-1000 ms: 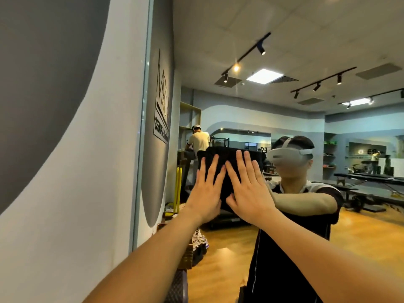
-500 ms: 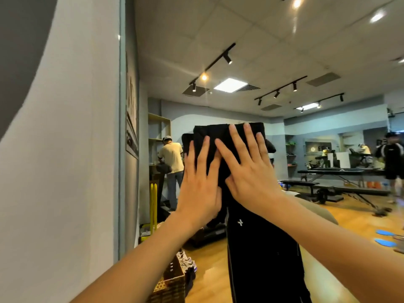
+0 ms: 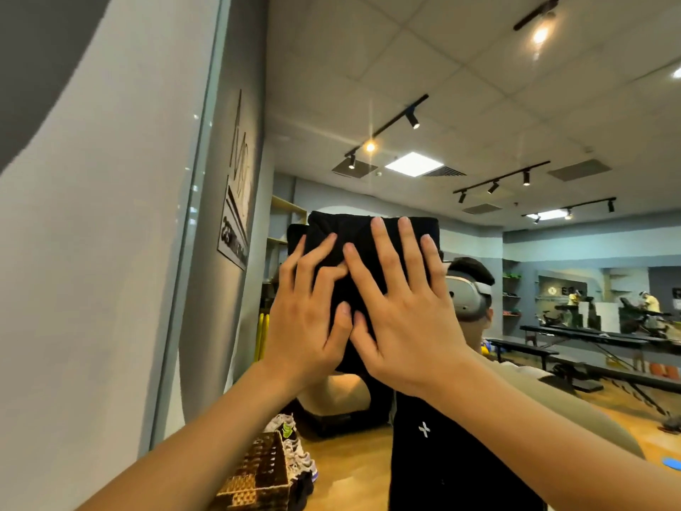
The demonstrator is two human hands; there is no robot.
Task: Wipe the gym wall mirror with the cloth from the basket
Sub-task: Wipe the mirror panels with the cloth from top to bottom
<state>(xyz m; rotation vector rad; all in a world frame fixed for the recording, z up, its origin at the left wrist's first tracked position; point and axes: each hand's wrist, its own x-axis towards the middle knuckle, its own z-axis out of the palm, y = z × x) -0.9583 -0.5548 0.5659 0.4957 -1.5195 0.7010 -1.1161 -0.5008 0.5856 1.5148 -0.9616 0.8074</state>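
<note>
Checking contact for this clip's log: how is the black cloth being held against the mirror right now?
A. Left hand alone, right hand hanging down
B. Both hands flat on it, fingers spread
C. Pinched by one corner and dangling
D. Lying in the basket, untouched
B: the left hand and right hand both press flat, fingers spread, on the black cloth against the mirror.

Readable marks: very little

A grey wall sign [image 3: 236,230] is seen up and left of the left hand's fingers [image 3: 313,260], reflected in the mirror; tall thin letters and a dark strip beginning with what looks like "23" are carried on it, the rest too blurred to be read. A small white plus mark [image 3: 424,430] is shown on the black shirt [image 3: 442,455] below the right hand's fingers [image 3: 401,260].
</note>
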